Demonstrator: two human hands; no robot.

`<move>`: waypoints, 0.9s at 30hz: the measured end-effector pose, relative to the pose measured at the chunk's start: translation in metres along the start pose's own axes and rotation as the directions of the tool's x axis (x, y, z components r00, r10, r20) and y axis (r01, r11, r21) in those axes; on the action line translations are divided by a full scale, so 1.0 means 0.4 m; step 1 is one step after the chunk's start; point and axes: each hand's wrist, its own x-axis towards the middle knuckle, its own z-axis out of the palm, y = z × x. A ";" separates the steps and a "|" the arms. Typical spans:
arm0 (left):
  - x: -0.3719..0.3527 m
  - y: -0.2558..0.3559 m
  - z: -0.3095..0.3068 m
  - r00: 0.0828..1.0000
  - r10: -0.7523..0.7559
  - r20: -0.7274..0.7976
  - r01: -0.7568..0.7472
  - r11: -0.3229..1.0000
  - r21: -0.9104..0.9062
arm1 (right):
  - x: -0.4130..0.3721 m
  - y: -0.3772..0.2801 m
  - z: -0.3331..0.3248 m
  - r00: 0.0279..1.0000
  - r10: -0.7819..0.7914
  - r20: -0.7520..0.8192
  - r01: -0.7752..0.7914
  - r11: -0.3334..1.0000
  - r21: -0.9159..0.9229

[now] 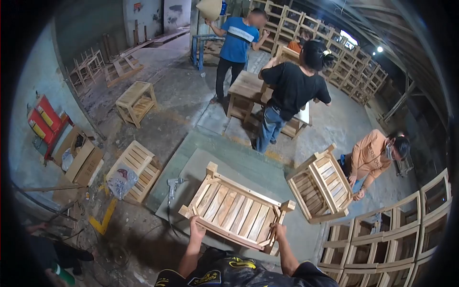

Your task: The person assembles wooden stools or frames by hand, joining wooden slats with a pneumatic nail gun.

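Note:
A slatted wooden frame (234, 213) with short corner legs lies over the green-grey worktable (210, 138), close to my body. My left hand (197, 229) is closed round its near rail, by the left corner. At the right end, my right hand (278, 232) grips the same frame near the corner leg. Left of the frame, a power tool (173, 187) with a dark hose lies on the table. Beyond the right end stands a second slatted wooden piece (321, 184), with a co-worker in an orange top (372, 155) touching it.
Stacked wooden frames (382, 239) fill the right side. A stool (136, 103) and a slatted piece (136, 167) with a plastic bag (122, 182) stand left. Ahead are a person in black (296, 86) and another in blue (236, 38). Red extinguishers (45, 117) are far left.

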 end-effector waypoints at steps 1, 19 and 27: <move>-0.019 0.015 0.030 1.000 -0.019 0.013 0.019 1.000 0.011 | -0.001 -0.004 0.000 1.000 0.006 -0.005 -0.005 1.000 0.021; -0.108 0.010 -0.059 0.994 0.104 0.043 -0.103 0.684 0.722 | 0.067 -0.042 -0.014 0.883 0.046 0.467 0.126 0.936 -0.330; -0.179 0.049 -0.521 0.980 0.094 -0.177 0.135 0.348 0.928 | 0.050 0.127 -0.324 0.954 0.086 0.285 -0.077 0.996 -0.044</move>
